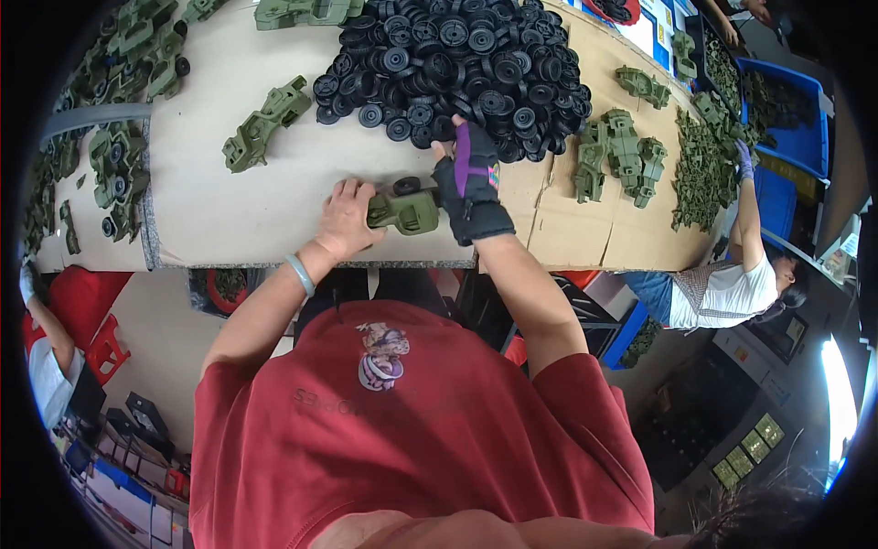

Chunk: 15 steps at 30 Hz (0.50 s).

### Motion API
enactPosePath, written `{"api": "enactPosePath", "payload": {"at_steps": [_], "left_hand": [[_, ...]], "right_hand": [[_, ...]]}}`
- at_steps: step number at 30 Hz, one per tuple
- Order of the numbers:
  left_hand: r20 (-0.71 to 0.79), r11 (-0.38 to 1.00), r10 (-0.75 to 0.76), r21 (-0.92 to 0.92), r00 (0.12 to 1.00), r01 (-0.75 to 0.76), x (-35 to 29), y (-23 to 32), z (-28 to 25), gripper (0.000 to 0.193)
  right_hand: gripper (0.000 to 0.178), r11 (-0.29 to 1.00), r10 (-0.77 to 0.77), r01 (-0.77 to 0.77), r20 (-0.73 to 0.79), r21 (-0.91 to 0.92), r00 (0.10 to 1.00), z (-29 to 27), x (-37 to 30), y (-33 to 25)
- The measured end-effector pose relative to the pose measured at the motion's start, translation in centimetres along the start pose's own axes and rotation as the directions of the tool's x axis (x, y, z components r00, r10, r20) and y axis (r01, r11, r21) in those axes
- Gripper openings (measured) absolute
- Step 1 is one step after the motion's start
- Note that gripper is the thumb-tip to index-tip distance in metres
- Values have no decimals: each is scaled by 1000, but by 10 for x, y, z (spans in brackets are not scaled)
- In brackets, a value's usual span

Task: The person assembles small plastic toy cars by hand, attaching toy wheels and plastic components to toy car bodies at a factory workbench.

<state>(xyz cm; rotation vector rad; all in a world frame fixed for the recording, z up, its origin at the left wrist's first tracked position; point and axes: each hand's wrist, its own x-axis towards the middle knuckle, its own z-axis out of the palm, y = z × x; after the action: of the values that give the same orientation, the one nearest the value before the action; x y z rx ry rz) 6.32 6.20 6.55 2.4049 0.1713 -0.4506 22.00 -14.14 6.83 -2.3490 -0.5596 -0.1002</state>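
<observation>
My left hand (pixel 346 220) is closed around the rear of an olive-green plastic toy vehicle body (pixel 413 212) on the near part of the table. One black wheel (pixel 406 186) sits at its far side. My right hand (pixel 471 183), in a black and purple fingerless glove, reaches to the near edge of a big heap of black toy wheels (pixel 448 55). Its thumb and a bare fingertip show apart, touching or just over the wheels; the other fingers are hidden.
Another green vehicle body (pixel 267 125) lies left of the heap. Several bodies (pixel 622 151) stand on the cardboard at right, beside a pile of small green parts (pixel 700 174). Wheeled vehicles (pixel 117 169) lie far left. A co-worker's gloved hand (pixel 744 160) is near a blue crate (pixel 791 114).
</observation>
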Motion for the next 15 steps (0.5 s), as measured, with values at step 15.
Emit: {"api": "enactPosePath", "payload": {"at_steps": [15], "left_hand": [[107, 993, 3, -119, 994, 10, -10, -40, 22, 84]], "right_hand": [[49, 1000, 4, -9, 261, 17, 965, -34, -11, -17]]}}
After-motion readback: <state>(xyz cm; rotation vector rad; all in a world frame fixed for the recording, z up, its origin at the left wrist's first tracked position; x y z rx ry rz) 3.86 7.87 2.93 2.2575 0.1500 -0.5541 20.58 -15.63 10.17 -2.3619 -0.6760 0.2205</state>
